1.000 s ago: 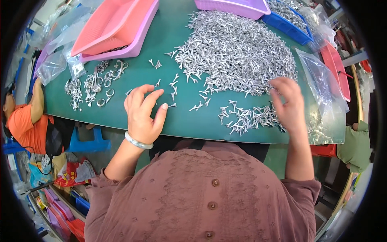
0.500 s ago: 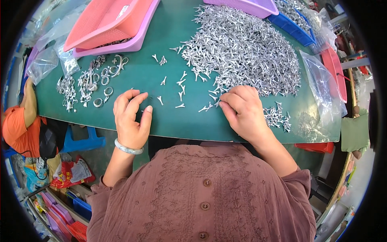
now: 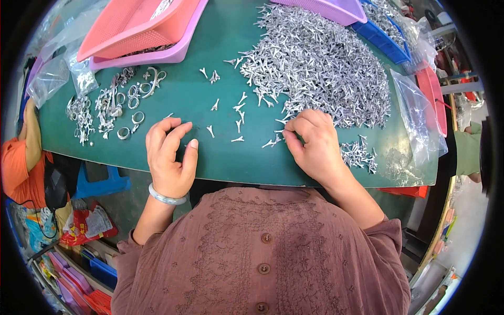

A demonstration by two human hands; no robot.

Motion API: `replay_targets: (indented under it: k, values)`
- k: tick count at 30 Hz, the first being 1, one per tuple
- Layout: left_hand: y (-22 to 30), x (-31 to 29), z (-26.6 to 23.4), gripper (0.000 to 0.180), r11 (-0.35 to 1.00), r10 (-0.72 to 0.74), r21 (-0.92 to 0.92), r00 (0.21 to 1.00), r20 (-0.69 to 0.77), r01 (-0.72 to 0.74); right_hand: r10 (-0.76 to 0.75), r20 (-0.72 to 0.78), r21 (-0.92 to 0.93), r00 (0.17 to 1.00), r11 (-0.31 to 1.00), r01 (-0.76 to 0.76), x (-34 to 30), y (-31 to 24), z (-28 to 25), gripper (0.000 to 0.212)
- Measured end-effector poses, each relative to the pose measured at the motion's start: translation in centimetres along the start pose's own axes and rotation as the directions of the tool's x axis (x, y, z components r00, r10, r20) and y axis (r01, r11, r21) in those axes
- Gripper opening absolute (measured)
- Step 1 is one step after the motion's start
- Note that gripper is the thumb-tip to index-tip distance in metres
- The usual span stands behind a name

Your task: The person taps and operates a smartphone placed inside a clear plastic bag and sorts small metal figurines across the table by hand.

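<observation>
A large heap of small silver tower-shaped charms (image 3: pixel 320 68) covers the right half of the green table. My right hand (image 3: pixel 315 144) is at the heap's near edge, thumb and forefinger pinched together at the end of one charm (image 3: pixel 279 131). A smaller group of charms (image 3: pixel 359 155) lies right of that wrist. Between my hands several single charms (image 3: pixel 238 139) are scattered on the tabletop. My left hand (image 3: pixel 170 157), with a pale bangle (image 3: pixel 166 197) on its wrist, hovers by the near edge, fingers curved and apart, holding nothing visible. Another charm (image 3: pixel 168 115) partly shows beyond its fingertips.
Silver rings and metal pieces (image 3: pixel 123 133) lie at the left. Pink and purple baskets (image 3: pixel 178 52) stand behind them. A purple basket (image 3: pixel 325 11), a blue tray (image 3: pixel 386 44) and clear plastic bags (image 3: pixel 417 115) border the heap. A person in an orange sleeve (image 3: pixel 21 168) sits at the left.
The whole view has shifted slightly. My hands keep nearly the same pose and place, and the charms show no clear movement on the table.
</observation>
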State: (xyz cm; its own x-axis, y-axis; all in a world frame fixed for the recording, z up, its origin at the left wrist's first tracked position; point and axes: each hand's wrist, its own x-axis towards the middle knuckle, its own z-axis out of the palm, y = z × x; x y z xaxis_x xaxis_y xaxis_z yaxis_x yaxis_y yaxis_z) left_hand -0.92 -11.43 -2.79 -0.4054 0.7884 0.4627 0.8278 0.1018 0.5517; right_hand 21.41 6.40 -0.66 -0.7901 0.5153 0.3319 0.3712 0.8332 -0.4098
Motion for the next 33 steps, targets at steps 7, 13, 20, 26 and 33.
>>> replay_targets:
  k: [7, 13, 20, 26, 33]
  values:
    - [0.1, 0.1, 0.2, 0.029, 0.999, 0.026, 0.022, 1.000, -0.011, -0.026, 0.001, 0.016, 0.020, 1.000, 1.000, -0.002, -0.1, -0.2, -0.3, 0.006]
    - [0.2, 0.1, 0.2, 0.029, 0.999, 0.030, 0.027, 0.999, -0.022, -0.030, -0.044, -0.031, -0.070, 0.999, 0.997, 0.042, 0.1, -0.1, -0.6, 0.013]
    - [0.3, -0.1, 0.2, 0.027, 1.000, 0.019, 0.015, 0.999, -0.026, -0.019, -0.089, 0.011, -0.015, 0.996, 0.996, 0.089, -0.4, 0.0, -1.1, 0.020]
    - [1.3, 0.4, 0.4, 0.032, 0.993, 0.111, 0.046, 0.993, 0.031, -0.113, -0.149, 0.059, 0.051, 0.987, 0.988, 0.146, -0.7, 0.4, -1.6, 0.024]
    - [3.4, 1.2, 1.6, 0.032, 0.964, 0.257, 0.010, 0.936, 0.239, -0.267, -0.084, 0.028, -0.158, 0.996, 0.984, 0.087, -0.5, 0.5, -1.7, 0.034]
